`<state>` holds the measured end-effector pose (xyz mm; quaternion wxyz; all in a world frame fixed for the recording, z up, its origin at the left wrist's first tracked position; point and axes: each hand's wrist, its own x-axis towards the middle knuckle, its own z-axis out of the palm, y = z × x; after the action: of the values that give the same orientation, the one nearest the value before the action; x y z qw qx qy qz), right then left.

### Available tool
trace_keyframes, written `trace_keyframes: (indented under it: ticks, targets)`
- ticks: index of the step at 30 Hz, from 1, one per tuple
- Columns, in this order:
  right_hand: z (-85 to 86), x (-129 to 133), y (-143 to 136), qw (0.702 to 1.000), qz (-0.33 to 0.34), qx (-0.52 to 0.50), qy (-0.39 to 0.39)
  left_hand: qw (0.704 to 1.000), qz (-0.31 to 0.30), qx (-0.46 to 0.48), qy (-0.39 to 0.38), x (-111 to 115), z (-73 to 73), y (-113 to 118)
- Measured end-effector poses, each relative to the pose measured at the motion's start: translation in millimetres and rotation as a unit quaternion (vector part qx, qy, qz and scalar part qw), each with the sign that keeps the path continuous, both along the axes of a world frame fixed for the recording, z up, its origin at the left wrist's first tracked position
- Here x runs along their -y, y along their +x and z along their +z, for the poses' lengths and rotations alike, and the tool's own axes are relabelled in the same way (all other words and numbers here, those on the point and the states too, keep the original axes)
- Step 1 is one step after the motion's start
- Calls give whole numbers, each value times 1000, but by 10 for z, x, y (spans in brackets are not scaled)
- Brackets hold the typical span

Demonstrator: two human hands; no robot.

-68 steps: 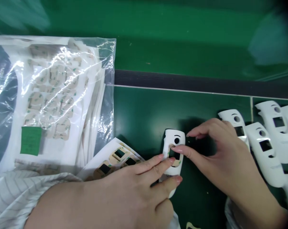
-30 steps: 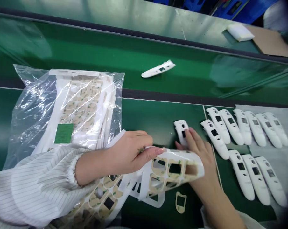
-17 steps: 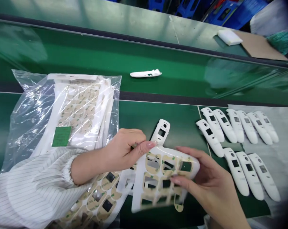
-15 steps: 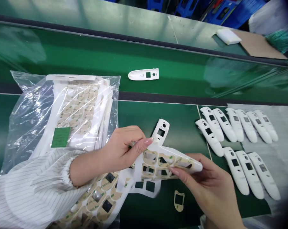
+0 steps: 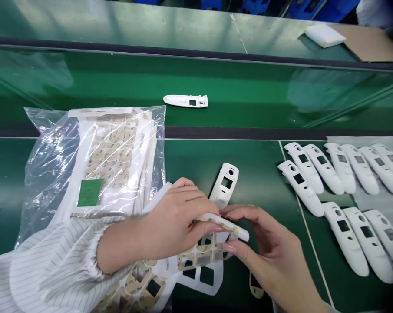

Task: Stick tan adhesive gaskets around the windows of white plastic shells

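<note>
My left hand [image 5: 186, 217] is closed on a sheet of beige adhesive stickers [image 5: 203, 256] with square cut-outs, its thumb pressing along the folded, curled edge. My right hand [image 5: 268, 252] curves round the right end of this sheet, thumb tip on its face and fingers behind; the exact pinch is partly hidden. Just beyond the hands, a white plastic housing [image 5: 225, 184] lies face up, its lower end covered. A loose sticker [image 5: 256, 286] lies on the bench below, partly hidden by my right hand. More of the sticker sheet [image 5: 144, 284] spreads beneath my left forearm.
A clear plastic bag [image 5: 46, 174] of stacked sticker sheets, with a green card [image 5: 89, 192], lies at left. Several white housings [image 5: 346, 239] stand in rows at right. Another housing [image 5: 186, 101] lies inside-up beyond the dark strip. A white packet [image 5: 325, 35] sits on the rear ledge.
My left hand has shifted down and right along the sheet, whose upper edge is now folded over. My right hand has moved left, closer to it. The view has turned slightly left.
</note>
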<state>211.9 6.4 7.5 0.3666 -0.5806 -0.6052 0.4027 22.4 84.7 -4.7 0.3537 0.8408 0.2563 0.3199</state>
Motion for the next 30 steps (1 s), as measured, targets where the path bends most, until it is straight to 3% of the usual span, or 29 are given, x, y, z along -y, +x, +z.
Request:
trace_keyframes:
  ticks: [5,12,22,30]
  targets:
    - [13,-18,20,997,1,28,66,998,-6,16,-66,-1,4,12]
    - [-44,-57,66,995,12,70,68,989,-37,3,-144,-31,58,12]
    - [27,-101,85,979,12,151,138,989,-60,-67,-119,-54,-45,17]
    - [-39,-138,155,987,40,138,68,994,-51,-66,-71,-57,-59,15]
